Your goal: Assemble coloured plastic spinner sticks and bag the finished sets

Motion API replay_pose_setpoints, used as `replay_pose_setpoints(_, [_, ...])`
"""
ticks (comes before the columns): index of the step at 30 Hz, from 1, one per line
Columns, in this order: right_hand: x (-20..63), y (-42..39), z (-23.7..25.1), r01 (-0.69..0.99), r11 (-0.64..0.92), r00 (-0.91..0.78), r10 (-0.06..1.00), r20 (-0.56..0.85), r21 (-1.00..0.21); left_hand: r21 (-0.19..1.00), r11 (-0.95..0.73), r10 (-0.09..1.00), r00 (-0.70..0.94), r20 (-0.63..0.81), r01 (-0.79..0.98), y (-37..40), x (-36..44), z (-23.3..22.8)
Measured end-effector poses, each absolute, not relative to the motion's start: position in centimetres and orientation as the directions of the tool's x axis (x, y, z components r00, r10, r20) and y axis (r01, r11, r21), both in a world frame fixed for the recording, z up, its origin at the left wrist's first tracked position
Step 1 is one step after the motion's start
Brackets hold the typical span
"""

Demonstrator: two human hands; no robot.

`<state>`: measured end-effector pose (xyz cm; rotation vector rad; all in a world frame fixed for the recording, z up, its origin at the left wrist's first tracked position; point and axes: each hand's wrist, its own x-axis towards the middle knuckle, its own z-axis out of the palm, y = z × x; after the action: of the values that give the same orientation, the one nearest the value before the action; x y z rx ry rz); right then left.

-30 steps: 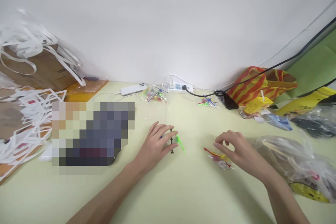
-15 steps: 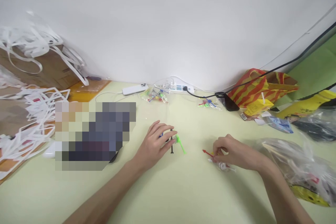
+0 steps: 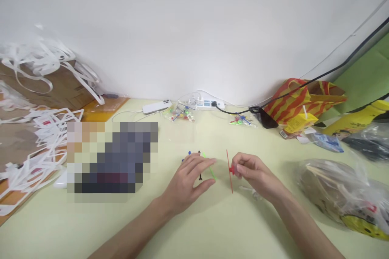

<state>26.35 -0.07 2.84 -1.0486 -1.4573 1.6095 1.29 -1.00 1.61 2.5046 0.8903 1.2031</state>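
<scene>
My right hand point(image 3: 251, 170) pinches a small red plastic piece point(image 3: 230, 176) by its hub between thumb and fingertips. A long thin bar stands across the piece. My left hand point(image 3: 190, 180) is open, thumb and fingers apart, low over the table. Around and partly behind its fingers lie a bright green thin plastic piece point(image 3: 212, 170), a black piece with flared ends point(image 3: 200, 177) and a small blue piece point(image 3: 189, 153). The hand hides parts of these, so I cannot tell whether it touches them. Small white and clear parts point(image 3: 253, 192) lie just below my right hand.
Clear bags of coloured parts point(image 3: 181, 112) point(image 3: 241, 119) lie by the power strip point(image 3: 208, 103). A white power bank-like slab point(image 3: 156, 107) is near the wall. A tied plastic bag point(image 3: 343, 198) and yellow drink carton point(image 3: 300, 123) stand right. White strips point(image 3: 48, 129) and a blurred dark block point(image 3: 112, 162) are left.
My right hand has lifted the red piece from among the small parts and moved it left and up. My left hand has shifted slightly right and down, its thumb and fingers spread wider.
</scene>
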Motion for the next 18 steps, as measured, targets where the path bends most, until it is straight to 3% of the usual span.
replay_pose_setpoints(7, [23.7, -1.3, 2.1, -0.129, -0.171, -0.523, 0.849, -0.079, -0.977, 0.506, -0.81, 0.577, 0.549, 0.605, 0.295, -1.2, 1.7, 1.7])
replay_pose_setpoints(18, [22.3, -2.3, 2.5, -0.044, -0.133, -0.433, 0.896, -0.101, -0.99, 0.477, -0.819, 0.573, 0.491, 0.657, 0.318, -1.1, 1.6, 1.6])
